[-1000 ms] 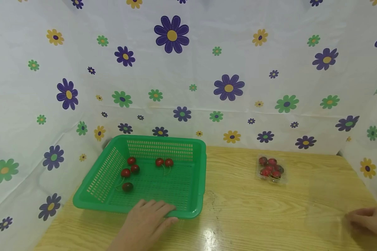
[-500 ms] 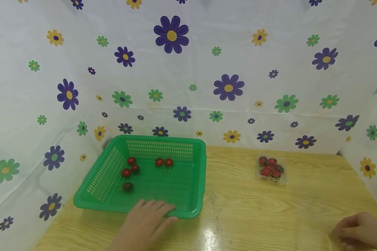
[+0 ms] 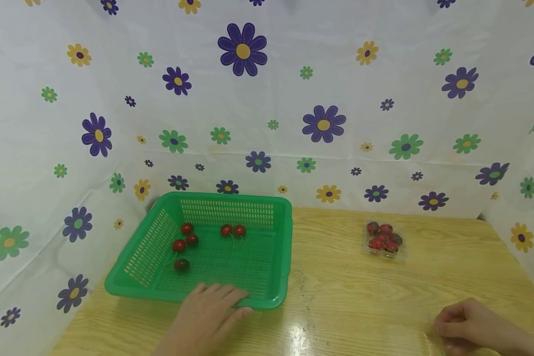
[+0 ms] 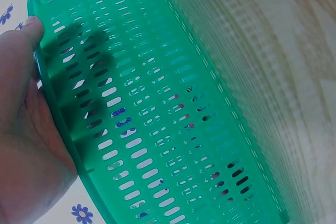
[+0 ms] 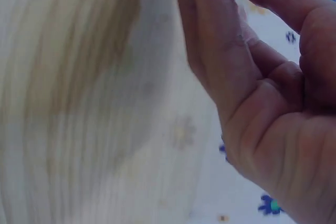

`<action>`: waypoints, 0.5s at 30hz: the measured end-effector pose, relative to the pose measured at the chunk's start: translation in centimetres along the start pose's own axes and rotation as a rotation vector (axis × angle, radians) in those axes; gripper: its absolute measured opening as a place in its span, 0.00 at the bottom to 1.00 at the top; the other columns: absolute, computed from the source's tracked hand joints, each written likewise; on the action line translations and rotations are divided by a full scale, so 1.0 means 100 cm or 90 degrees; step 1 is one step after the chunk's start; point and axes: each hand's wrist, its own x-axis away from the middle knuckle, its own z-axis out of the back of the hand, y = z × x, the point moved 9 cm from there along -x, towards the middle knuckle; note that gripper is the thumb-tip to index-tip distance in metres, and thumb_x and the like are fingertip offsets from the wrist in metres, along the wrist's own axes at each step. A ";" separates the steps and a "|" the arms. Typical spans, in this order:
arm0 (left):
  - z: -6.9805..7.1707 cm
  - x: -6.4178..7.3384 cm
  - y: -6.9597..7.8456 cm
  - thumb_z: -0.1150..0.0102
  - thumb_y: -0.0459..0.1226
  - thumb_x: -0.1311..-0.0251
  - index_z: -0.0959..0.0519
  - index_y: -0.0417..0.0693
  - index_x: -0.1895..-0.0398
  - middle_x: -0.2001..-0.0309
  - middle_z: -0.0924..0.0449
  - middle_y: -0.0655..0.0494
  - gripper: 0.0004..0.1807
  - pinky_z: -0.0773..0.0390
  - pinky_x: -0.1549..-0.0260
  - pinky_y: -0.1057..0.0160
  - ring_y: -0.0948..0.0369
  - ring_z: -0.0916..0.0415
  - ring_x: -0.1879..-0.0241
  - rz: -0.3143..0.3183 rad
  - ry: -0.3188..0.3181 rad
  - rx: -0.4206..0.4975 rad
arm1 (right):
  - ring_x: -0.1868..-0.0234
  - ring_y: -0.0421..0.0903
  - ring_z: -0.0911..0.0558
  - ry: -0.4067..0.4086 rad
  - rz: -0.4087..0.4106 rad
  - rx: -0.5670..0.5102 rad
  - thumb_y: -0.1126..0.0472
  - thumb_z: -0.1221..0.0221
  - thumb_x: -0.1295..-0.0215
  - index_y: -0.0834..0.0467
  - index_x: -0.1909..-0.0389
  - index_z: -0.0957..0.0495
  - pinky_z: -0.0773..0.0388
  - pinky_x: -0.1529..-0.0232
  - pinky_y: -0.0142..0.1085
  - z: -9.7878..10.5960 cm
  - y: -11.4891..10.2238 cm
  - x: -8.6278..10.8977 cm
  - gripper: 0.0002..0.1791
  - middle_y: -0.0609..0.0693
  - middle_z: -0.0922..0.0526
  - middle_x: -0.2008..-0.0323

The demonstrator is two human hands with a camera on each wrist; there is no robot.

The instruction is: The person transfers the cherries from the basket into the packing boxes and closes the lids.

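Note:
In the head view my left hand grips the near rim of a green plastic basket, fingers over the edge. The left wrist view shows the thumb against that rim, beside the slotted wall. Several dark red cherries, some with stems, lie inside. My right hand is low over the table at the right. Thumb and forefinger seem to pinch a thin see-through piece of plastic, whose outline is barely visible. In the right wrist view the fingertips of the right hand run out of frame.
A small clear plastic pack of several cherries stands at the back right of the wooden table. A white flowered sheet encloses the table at the back and both sides.
My right hand has slid left across the table from the right edge, and the faint clear plastic has moved with it. The left hand, basket and cherries have stayed put.

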 end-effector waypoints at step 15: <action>0.002 0.002 -0.001 0.52 0.57 0.25 0.16 0.61 0.48 0.52 0.13 0.67 0.19 0.19 0.56 0.57 0.64 0.16 0.53 -0.008 0.021 -0.009 | 0.75 0.38 0.17 0.105 -0.013 0.077 0.51 0.42 0.25 0.66 0.61 0.16 0.17 0.72 0.30 -0.033 -0.027 -0.038 0.20 0.46 0.15 0.76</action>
